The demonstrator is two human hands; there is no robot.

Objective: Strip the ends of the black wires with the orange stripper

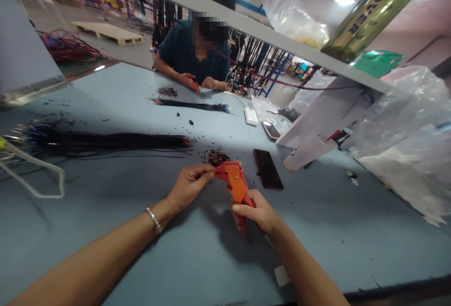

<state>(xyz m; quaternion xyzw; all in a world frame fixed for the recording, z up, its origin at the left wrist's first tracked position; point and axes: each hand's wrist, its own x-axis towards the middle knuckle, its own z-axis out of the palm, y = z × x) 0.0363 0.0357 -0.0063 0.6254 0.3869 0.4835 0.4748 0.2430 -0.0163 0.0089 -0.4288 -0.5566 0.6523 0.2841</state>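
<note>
My right hand (255,210) is wrapped round the handles of a red and orange wire stripper (236,181), whose jaws point up and to the left. Close against the jaws, my left hand (192,184) pinches a thin wire, mostly hidden by the fingers. Behind the tool lies a pile of small black and copper-coloured offcuts (216,157). A long bundle of black wires (120,141) stretches across the table to the left, its blue and silver ends at the far left.
Across the table (317,231), a co-worker (197,57) holds a red tool behind a shorter wire bundle (193,105). A dark phone (268,169) lies right of my stripper. A white wire stand (52,196) is at left; plastic bags (405,123) fill the right side under a shelf.
</note>
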